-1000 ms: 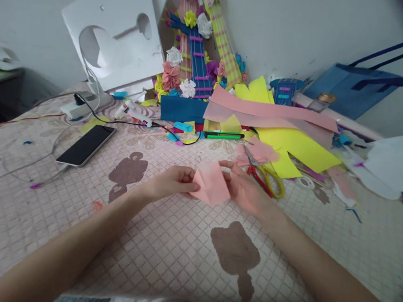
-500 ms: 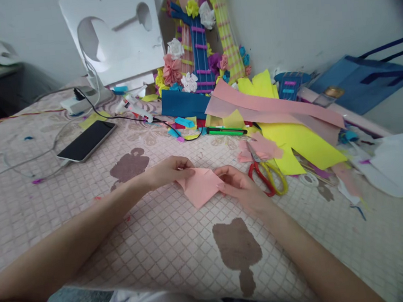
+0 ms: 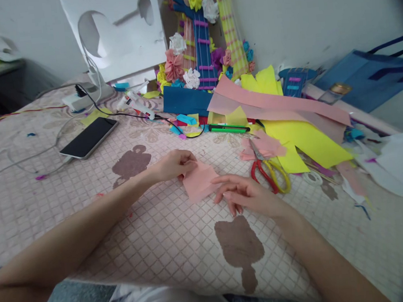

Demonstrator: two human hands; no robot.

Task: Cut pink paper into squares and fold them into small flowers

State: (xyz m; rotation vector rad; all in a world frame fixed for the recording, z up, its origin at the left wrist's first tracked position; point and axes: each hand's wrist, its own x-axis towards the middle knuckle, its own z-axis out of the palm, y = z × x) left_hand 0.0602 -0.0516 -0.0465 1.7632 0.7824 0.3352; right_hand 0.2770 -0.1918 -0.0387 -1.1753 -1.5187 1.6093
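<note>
A small piece of pink crepe paper (image 3: 199, 183) is held just over the patterned tablecloth (image 3: 168, 249). My left hand (image 3: 177, 165) pinches its upper left corner between thumb and fingers. At the paper's right edge is my right hand (image 3: 239, 192), its fingers apart and the index fingertip at or very near the edge. Right of that hand lie scissors (image 3: 271, 175) with one red and one yellow handle. Their blades rest on a small stack of pink paper pieces (image 3: 267, 145).
Behind lie a green cutter (image 3: 228, 128), a glue gun (image 3: 138, 106), blue paper (image 3: 184, 101), long pink strips (image 3: 282, 98) and yellow sheets (image 3: 307, 141). A phone (image 3: 89, 138) on a cable is at left. Decorated paper guitars (image 3: 203, 51) lean against the wall. A tape roll (image 3: 312, 178) lies right.
My right hand has let go of the paper's right corner and spread its fingers, moving slightly lower. My left hand keeps its pinch, and the paper has turned a little.
</note>
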